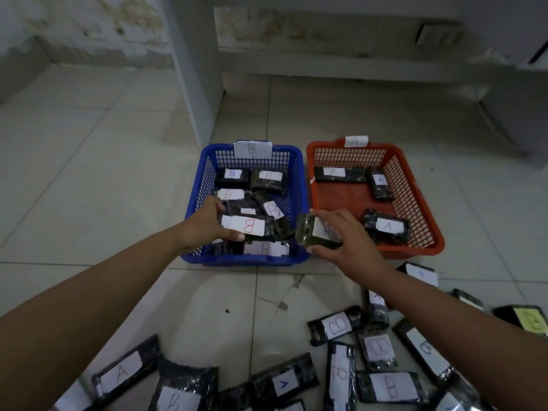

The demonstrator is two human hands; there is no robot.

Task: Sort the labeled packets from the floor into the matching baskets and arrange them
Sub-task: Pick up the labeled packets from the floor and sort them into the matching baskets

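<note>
Loose packets (391, 387) strewn on the floor (89, 179) await sorting, while the left hand (207, 225) grips a B packet (247, 226) inside the blue basket (296, 173) and the right hand (347, 235) pinches another packet (314, 232) between both baskets, bound seemingly for the orange basket (415, 185).

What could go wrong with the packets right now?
1. The right hand holds a packet between the blue basket and the orange basket. Its label is blurred, so it might land in the wrong basket.
2. The B packet in the left hand goes onto a crowded, uneven heap in the blue basket, so it may slide or hide other labels.
</note>
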